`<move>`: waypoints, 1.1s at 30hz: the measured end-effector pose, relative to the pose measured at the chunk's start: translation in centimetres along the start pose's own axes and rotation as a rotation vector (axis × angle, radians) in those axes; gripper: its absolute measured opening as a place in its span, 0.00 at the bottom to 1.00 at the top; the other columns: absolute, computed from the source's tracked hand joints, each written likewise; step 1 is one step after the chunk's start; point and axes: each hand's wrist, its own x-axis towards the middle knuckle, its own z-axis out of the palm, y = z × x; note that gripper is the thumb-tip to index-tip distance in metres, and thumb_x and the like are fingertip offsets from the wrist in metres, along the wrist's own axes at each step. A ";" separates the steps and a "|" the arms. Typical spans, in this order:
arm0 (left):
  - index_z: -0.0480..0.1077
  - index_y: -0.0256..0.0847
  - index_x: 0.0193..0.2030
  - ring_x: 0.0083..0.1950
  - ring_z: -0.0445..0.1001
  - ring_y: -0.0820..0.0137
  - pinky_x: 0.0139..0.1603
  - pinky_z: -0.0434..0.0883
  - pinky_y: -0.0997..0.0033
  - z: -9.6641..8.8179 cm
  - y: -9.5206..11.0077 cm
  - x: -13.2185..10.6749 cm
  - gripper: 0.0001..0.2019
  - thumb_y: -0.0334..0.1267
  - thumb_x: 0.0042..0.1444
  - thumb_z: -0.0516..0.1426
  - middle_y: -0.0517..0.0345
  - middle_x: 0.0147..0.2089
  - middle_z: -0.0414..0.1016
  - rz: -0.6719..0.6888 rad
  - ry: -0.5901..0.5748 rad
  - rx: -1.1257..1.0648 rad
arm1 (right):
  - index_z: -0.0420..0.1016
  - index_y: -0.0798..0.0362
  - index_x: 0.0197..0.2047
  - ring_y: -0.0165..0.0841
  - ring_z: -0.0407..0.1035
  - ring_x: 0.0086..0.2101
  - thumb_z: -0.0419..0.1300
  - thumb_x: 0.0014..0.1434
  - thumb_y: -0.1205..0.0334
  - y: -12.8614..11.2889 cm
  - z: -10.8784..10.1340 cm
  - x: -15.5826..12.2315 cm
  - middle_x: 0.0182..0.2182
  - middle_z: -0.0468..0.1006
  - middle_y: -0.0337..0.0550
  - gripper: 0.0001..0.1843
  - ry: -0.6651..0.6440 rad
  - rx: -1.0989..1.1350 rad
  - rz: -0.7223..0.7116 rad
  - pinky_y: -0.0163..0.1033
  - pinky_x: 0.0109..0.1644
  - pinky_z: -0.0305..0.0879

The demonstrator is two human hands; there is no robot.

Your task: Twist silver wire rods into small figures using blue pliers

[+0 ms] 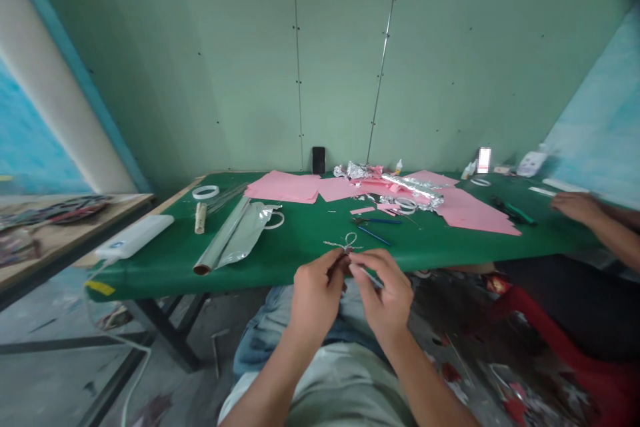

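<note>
Just above the table's near edge, my left hand (317,290) pinches a small twisted silvery wire piece (351,239) between thumb and fingers. The piece has a loop at the top and a thin arm sticking out to each side. Close against it, my right hand (386,290) is closed in a pinch at its lower part, where a pale, thin strip shows below the fingers. My fingertips hide the lower end of the piece. Beyond my hands lie blue-handled pliers (383,221) and a thin blue tool (374,235).
A foil roll (220,240) lies left on the green table (295,260), near a white tape ring (205,192) and white power bank (135,237). Pink sheets (284,187) and crumpled foil (413,188) lie behind. Another person's hand (577,205) rests at the right.
</note>
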 end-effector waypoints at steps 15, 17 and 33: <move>0.72 0.36 0.27 0.21 0.66 0.77 0.23 0.67 0.78 0.3 1.1 -0.3 0.15 0.46 0.58 0.60 0.62 0.22 0.71 -0.241 -0.094 -0.689 | 0.75 0.53 0.34 0.30 0.68 0.29 0.63 0.59 0.53 0.3 1.8 -1.8 0.28 0.74 0.38 0.11 0.347 0.389 0.489 0.36 0.33 0.65; 0.72 0.37 0.30 0.21 0.67 0.77 0.24 0.68 0.78 0.4 1.2 -0.4 0.12 0.44 0.58 0.61 0.62 0.23 0.72 -0.251 -0.022 -0.704 | 0.74 0.52 0.34 0.30 0.68 0.30 0.63 0.59 0.52 0.4 2.0 -2.1 0.28 0.73 0.37 0.12 0.345 0.434 0.524 0.36 0.34 0.65; 0.65 0.39 0.27 0.15 0.62 0.77 0.16 0.65 0.77 -0.5 1.3 -1.1 0.15 0.45 0.54 0.64 0.64 0.18 0.68 -0.214 -0.386 -0.939 | 0.75 0.55 0.25 0.28 0.67 0.20 0.66 0.49 0.48 1.5 -0.8 10.6 0.19 0.74 0.38 0.17 -1.095 0.483 0.723 0.33 0.24 0.65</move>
